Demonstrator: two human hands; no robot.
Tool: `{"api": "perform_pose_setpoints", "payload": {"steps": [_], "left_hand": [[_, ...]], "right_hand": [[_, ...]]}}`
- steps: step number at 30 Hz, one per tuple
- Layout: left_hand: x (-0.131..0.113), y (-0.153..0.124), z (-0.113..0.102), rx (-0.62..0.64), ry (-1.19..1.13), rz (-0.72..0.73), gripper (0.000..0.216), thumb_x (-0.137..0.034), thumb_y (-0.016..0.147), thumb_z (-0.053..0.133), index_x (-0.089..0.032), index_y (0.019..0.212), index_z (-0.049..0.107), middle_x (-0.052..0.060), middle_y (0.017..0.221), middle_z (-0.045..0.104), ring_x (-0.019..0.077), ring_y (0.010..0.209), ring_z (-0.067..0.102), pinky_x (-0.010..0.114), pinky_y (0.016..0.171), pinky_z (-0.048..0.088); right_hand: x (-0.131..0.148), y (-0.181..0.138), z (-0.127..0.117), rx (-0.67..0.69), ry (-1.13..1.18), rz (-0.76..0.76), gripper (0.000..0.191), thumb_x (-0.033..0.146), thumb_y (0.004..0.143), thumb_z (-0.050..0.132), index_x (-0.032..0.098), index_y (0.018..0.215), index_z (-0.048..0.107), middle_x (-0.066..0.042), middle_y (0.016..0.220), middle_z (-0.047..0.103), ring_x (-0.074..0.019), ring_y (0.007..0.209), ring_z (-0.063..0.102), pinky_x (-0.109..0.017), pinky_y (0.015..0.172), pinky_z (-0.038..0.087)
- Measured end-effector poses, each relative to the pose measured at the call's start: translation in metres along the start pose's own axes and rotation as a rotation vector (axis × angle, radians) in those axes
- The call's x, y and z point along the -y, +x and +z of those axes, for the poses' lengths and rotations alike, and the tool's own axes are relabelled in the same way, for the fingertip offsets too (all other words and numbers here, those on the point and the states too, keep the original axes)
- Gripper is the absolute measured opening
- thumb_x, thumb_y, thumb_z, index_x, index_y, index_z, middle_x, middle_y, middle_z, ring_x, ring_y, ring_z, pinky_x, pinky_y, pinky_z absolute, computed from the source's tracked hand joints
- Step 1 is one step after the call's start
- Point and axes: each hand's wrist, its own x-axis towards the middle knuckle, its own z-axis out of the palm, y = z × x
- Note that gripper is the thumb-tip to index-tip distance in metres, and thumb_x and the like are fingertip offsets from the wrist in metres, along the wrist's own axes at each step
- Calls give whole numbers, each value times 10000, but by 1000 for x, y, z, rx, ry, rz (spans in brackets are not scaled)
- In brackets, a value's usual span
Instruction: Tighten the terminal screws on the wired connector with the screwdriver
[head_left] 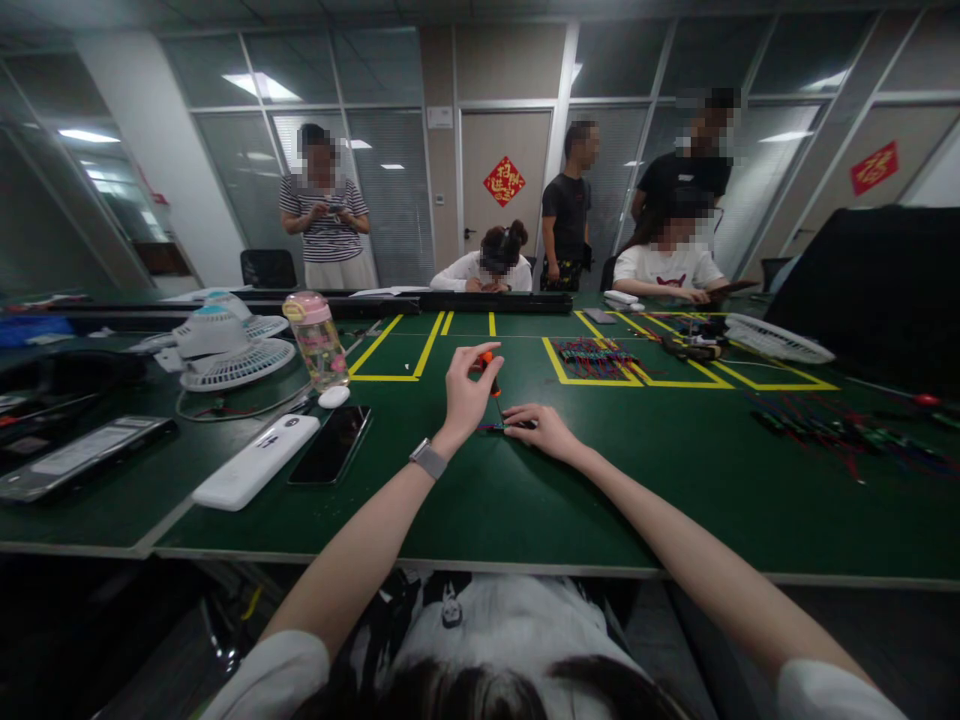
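My left hand (471,392), with a watch on its wrist, is closed around the orange-and-black handle of a screwdriver (495,386). The screwdriver stands nearly upright, its thin shaft running down to a small circuit board (492,428) on the green table. Lying low on the tabletop, my right hand (541,430) has its fingertips closed at the right edge of that board, which they partly cover. Where exactly the screwdriver's tip meets the board is too small to make out.
Left of my hands lie a black phone (330,446), a white power bank (256,462), a pink-lided bottle (318,340) and a white fan (238,362). Bundles of wired boards (596,358) sit inside yellow tape, with more wired boards (840,428) farther right. Several people are across the table.
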Motion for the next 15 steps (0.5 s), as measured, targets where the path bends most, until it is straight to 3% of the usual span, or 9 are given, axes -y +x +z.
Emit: {"api": "perform_pose_setpoints", "payload": {"steps": [3,7,10,15], "left_hand": [[-2,1,-2,-7,47,-15,232,-331,880,532,-227,1032,673,44,933,538,127,824,567,238,764,480],[0,3,-2,29,11,-31,307,-250,936,400,-237,1141,628,58,1068,581,147,973,569,274,868,456],[3,2,-1,43,-65,-34,311,-258,925,434,-229,1190,593,60,1063,614,147,937,593,274,838,472],[4,1,-1,-6,0,-16,267,-323,870,544,-220,1092,650,57,1001,583,135,866,582,250,788,483]], "right_hand": [[0,0,0,-7,0,4,168,303,764,667,238,891,755,-62,1076,710,-234,1014,652,-374,935,479],[1,0,0,-3,0,2,175,304,767,664,233,898,754,-63,1083,707,-232,1017,650,-377,945,471],[2,0,-1,1,1,2,178,304,768,661,226,898,755,-68,1082,707,-233,1015,650,-379,946,471],[4,-1,-1,-2,3,11,173,300,768,660,231,895,756,-65,1084,707,-236,1019,650,-378,939,476]]}}
